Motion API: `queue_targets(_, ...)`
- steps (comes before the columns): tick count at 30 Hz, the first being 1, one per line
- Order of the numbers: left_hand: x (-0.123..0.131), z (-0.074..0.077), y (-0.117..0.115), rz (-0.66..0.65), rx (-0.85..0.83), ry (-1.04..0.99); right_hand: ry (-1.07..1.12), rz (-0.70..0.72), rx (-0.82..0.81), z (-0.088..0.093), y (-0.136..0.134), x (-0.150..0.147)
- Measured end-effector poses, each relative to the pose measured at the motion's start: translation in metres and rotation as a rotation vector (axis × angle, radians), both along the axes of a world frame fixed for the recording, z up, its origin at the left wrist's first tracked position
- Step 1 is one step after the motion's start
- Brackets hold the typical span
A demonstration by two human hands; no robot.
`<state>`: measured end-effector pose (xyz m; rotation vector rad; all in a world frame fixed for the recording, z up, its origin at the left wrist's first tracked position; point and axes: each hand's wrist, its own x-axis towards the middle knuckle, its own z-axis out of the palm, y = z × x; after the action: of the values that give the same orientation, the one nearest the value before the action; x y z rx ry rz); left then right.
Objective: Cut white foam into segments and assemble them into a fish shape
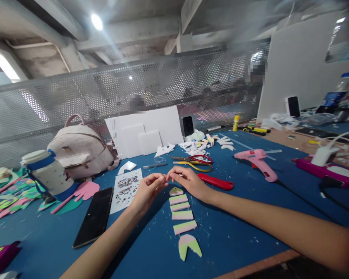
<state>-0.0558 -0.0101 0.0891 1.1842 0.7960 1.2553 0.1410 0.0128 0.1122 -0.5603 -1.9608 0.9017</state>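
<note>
My left hand (149, 190) and my right hand (190, 182) meet at the fingertips above the blue table. Both are closed in a pinch; anything between the fingers is too small or hidden to name. Just below them lies a small pointed foam piece (176, 191) with a hole in it. Several pink and yellow-green foam strips (182, 215) follow in a column towards me, spaced apart. At the near end lies a forked foam tail piece (189, 246), pink shading to yellow-green. Left of my left hand is a white sheet (113, 207) with small dark bits on it.
Behind my hands lie scissors (199, 164) and a red utility knife (218, 182). A pink glue gun (257, 161) with a cord lies right. On the left are a black phone (94, 217), a bottle (48, 174) and a backpack (81, 149). White scraps (193, 149) lie farther back.
</note>
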Motion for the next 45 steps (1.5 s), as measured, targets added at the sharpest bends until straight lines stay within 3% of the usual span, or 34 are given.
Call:
queue_targets(5,0.001,0.0,0.0,-0.006,-0.031,-0.025,0.014,-0.093,0.086,-0.003,0.005,0.001)
queue_targets(23,0.003,-0.001,-0.003,-0.056,-0.066,-0.053,0.006,-0.116,0.209,-0.002,0.003,0.006)
queue_targets(27,0.001,0.0,-0.002,-0.012,-0.063,-0.004,0.013,-0.066,0.124,-0.002,0.003,0.003)
queue_targets(35,0.002,0.007,-0.005,0.075,-0.038,0.02,0.056,0.104,-0.213,-0.011,0.01,-0.004)
queue_targets(45,0.001,0.006,-0.003,0.099,-0.045,0.015,0.119,0.16,-0.473,-0.021,0.014,-0.005)
